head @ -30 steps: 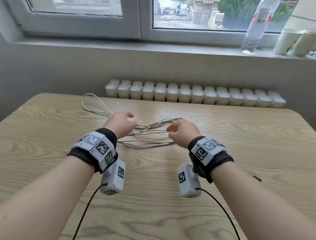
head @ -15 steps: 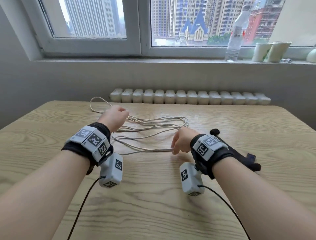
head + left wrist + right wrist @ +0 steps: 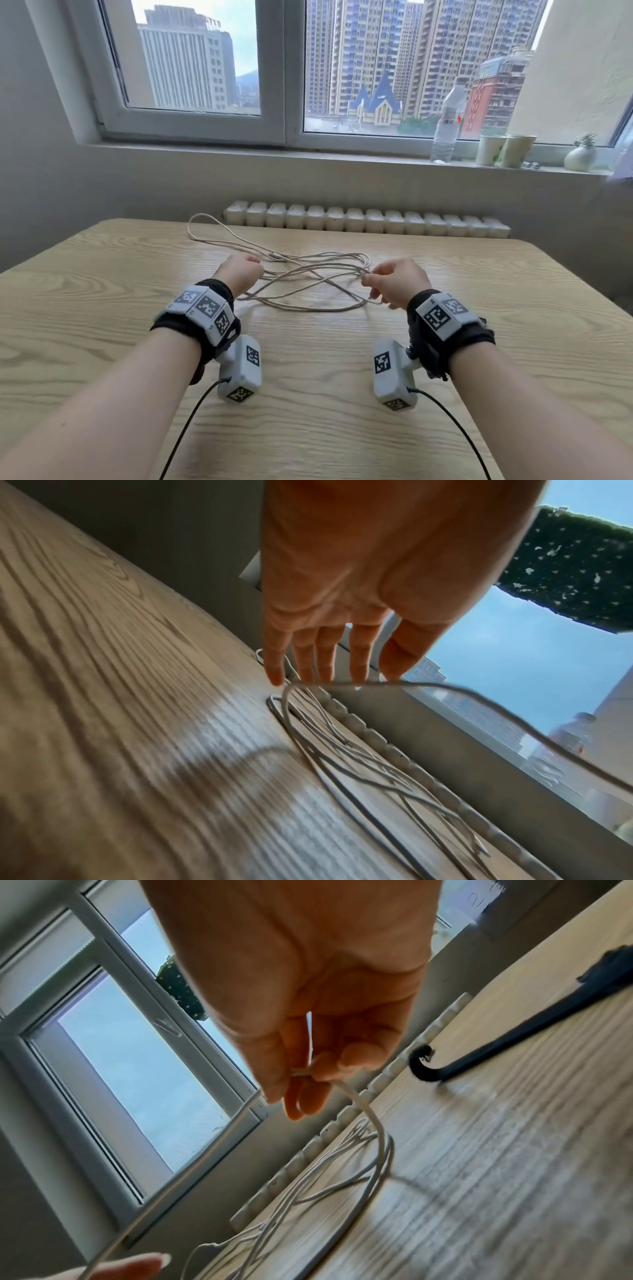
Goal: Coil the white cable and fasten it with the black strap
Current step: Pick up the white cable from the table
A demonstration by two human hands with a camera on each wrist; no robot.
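The white cable (image 3: 308, 284) lies in loose tangled loops on the wooden table (image 3: 102, 291) between my hands. My right hand (image 3: 376, 281) pinches one end of the cable (image 3: 373, 1139) between thumb and fingers (image 3: 308, 1096), lifted a little off the table. My left hand (image 3: 239, 270) is curled at the left of the tangle. In the left wrist view one raised strand of the cable (image 3: 342, 764) runs across that hand's fingertips (image 3: 359, 669) and off to the right. The black strap (image 3: 514, 1042) lies flat on the table right of my right hand. It is hidden behind that wrist in the head view.
A white radiator (image 3: 359, 222) runs along the table's far edge. On the windowsill at the back right stand a plastic bottle (image 3: 447, 126), two paper cups (image 3: 503, 149) and a small vase (image 3: 580, 157). Thin black leads trail from both wrist cameras toward me.
My right hand has risen from the near strand and moved slightly right, lifting a cable end. The head view has tilted up, and the strap has slipped behind my right wrist.
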